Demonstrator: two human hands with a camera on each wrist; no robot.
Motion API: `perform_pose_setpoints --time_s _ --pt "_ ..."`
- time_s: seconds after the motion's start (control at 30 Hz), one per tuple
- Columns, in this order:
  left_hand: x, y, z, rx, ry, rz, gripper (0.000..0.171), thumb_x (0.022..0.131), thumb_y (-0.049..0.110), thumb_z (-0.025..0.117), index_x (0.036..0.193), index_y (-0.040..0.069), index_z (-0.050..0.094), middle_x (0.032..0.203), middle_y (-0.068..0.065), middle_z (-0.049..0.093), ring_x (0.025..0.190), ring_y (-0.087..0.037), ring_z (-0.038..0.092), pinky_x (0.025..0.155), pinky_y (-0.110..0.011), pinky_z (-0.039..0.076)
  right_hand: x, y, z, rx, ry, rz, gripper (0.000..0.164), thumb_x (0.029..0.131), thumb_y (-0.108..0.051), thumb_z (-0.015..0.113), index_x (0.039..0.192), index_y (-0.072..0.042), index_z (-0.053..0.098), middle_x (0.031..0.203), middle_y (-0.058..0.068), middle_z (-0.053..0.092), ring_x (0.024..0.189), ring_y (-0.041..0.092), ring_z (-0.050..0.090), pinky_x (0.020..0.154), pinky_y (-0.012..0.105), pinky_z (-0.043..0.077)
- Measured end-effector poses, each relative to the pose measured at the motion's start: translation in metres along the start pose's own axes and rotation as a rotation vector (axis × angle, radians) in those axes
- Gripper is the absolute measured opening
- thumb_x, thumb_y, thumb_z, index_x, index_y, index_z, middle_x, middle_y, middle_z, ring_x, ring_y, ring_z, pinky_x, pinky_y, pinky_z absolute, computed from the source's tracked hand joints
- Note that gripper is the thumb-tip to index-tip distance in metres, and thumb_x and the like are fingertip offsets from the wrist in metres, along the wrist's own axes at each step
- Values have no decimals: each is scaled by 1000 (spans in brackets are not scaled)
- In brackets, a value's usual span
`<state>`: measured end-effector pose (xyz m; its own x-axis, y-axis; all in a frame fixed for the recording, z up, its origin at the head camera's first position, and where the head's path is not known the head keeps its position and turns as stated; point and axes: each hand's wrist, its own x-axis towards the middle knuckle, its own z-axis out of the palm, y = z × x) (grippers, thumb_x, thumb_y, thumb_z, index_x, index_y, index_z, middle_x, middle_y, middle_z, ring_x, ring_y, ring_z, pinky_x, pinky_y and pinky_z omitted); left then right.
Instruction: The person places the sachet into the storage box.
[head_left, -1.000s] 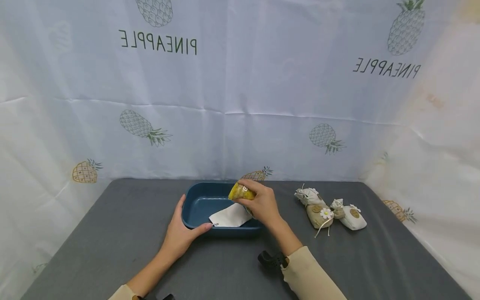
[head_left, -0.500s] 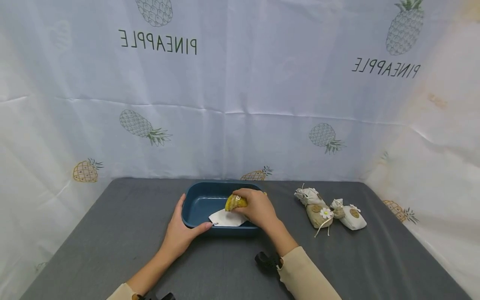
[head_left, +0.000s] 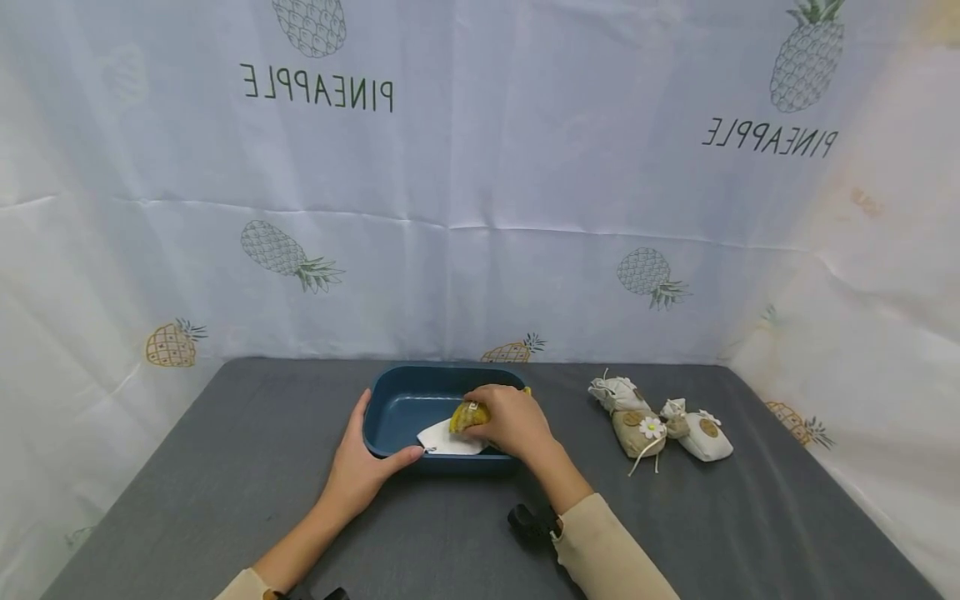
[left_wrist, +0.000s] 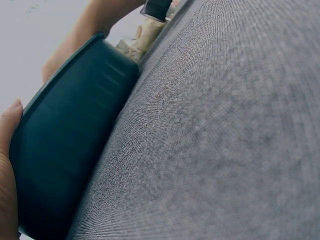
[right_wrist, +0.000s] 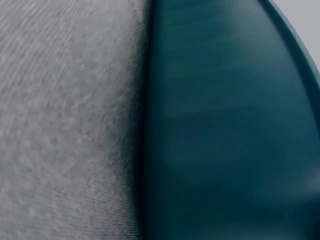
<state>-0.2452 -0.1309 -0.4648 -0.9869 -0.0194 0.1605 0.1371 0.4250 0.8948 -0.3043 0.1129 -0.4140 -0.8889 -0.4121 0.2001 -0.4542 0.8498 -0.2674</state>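
A dark blue plastic tub stands on the grey table. My left hand holds its near left corner, thumb on the front rim and fingers along the left side. Inside the tub, at the right, my right hand grips a small yellow sachet between thumb and fingers, over a white sachet-like piece with a pointed left end. My palm hides part of both. The left wrist view shows the tub's outer wall beside my thumb; the right wrist view shows only the tub's side and the cloth.
Right of the tub lie several drawstring sachets: a tan one with a daisy, a white one behind it, and another white one at the right. A pineapple-print curtain hangs behind the grey-covered table.
My right hand has moved left and down into the tub with the yellow sachet, covering more of the white piece. My left hand stays at the tub's corner.
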Motion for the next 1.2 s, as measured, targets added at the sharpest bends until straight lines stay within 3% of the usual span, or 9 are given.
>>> perform_pose_setpoints --time_s 0.23,0.37,0.6,0.77,0.9,1.2 --pt "0 0 2 -1 3 -6 117 80 42 84 164 18 5 170 -16 13 155 -43 20 115 -72 27 -2 1 -2 8 0 -1 51 78 -46 85 123 -24 74 129 -3 71 115 19 67 93 41 56" --pt "-1 0 3 -3 0 -8 117 81 42 84 164 19 5 170 -16 13 155 -43 20 115 -72 27 -5 4 -4 71 23 -24 50 81 -44 84 124 -21 73 130 -2 71 119 21 66 98 43 55" --pt "-1 2 5 -5 -4 -16 117 81 42 83 164 20 4 170 -16 13 155 -43 20 115 -72 26 -20 12 -32 209 135 -35 51 84 -37 82 130 -19 70 138 3 66 129 29 61 103 51 52" --pt "0 3 3 0 -3 -5 118 80 41 84 164 19 5 170 -17 14 154 -44 20 114 -73 27 -33 25 -57 181 263 -83 55 81 -34 85 131 -17 69 138 6 66 128 30 62 102 52 52" --pt "0 3 0 6 7 7 118 80 41 85 164 19 5 170 -17 14 154 -44 20 114 -72 27 -40 38 -70 152 313 -130 59 80 -31 86 133 -14 67 139 9 65 128 33 61 101 54 52" --pt "0 4 -3 3 -6 -2 119 80 41 85 164 17 5 170 -18 14 154 -44 19 115 -72 26 -52 76 -82 114 382 -52 69 77 -32 88 138 -11 63 143 15 61 131 38 58 102 59 50"
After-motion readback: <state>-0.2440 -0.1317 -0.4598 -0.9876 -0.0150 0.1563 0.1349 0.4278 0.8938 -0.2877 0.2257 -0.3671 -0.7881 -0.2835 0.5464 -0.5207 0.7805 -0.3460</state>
